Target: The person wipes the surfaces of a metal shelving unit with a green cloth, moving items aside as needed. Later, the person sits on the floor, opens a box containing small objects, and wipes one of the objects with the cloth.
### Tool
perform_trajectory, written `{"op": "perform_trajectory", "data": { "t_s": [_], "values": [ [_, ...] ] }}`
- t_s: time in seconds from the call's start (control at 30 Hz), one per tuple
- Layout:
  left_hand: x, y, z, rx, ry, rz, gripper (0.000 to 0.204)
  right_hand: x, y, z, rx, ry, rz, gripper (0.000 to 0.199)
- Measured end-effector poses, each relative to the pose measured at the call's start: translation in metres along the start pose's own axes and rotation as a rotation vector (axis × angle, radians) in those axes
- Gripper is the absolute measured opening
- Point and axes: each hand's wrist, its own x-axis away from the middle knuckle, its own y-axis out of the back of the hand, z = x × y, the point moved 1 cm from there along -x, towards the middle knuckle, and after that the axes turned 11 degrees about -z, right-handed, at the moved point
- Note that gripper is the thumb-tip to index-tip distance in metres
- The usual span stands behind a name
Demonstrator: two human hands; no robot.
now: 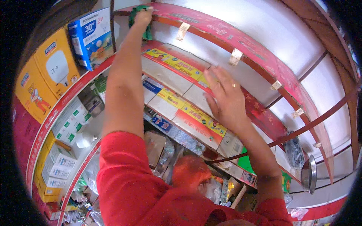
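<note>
Shop shelving, tiered and curved by the lens, with a long red upper board (207, 25) against a pale wall; several paper tags (235, 57) along its front edge.

Item: green cloth (148, 33), one, bunched, at the left end of the red upper board. Position: in the left hand, showing on both sides of it, with a length hanging below beside the wrist; well apart from the right hand, above it and to its left.

Left hand (143, 17): arm fully raised, fingers gathered on the cloth; exact placing of each finger too small to tell.

Right hand (227, 98): lower, bare of any held object, fingers extended and a little spread, thumb apart; one ring (233, 85). Set before flat cartons (201, 122) in yellow, red and white, stacked in rows below the board; contact with them cannot be told.

Left side: blue-and-white box (92, 39), upright, nearest the left forearm among the larger boxes; tall orange-yellow boxes (52, 69) next to it; white bulb-shaped object (86, 139) on a lower shelf.

Right side: dark plastic-wrapped bundle (295, 152); round metal pan (311, 175), tilted on edge, just beside the bundle.
</note>
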Motion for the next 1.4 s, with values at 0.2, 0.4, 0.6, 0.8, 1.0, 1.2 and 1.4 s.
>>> {"op": "perform_trajectory", "data": {
  "t_s": [0.2, 0.4, 0.6, 0.8, 1.0, 1.2, 1.4],
  "values": [
    [0.021, 0.031, -0.021, 0.537, 0.271, -0.034, 0.055, 0.058, 0.029, 0.017, -0.068, -0.029, 0.148, 0.057],
    [0.122, 0.000, -0.024, 1.047, 0.163, -0.117, 0.018, 0.112, 0.011, 0.036, -0.190, -0.178, 0.174, 0.055],
    [0.322, 0.056, -0.059, 0.648, 0.119, 0.095, 0.015, 0.150, -0.014, 0.056, -0.311, -0.278, 0.218, 0.050],
    [0.507, 0.064, -0.013, 0.485, 0.308, 0.137, 0.010, 0.192, -0.033, 0.066, -0.362, -0.399, 0.287, 0.049],
    [0.525, 0.013, -0.018, 0.532, 0.297, 0.188, 0.028, 0.230, -0.043, 0.068, -0.340, -0.415, 0.356, 0.048],
    [0.520, -0.008, 0.004, 0.447, 0.280, 0.110, 0.024, 0.240, -0.047, 0.069, -0.357, -0.496, 0.410, 0.046],
    [0.485, -0.025, 0.051, 0.415, 0.292, -0.046, 0.018, 0.242, -0.057, 0.078, -0.418, -0.495, 0.427, 0.039]
  ]
}}
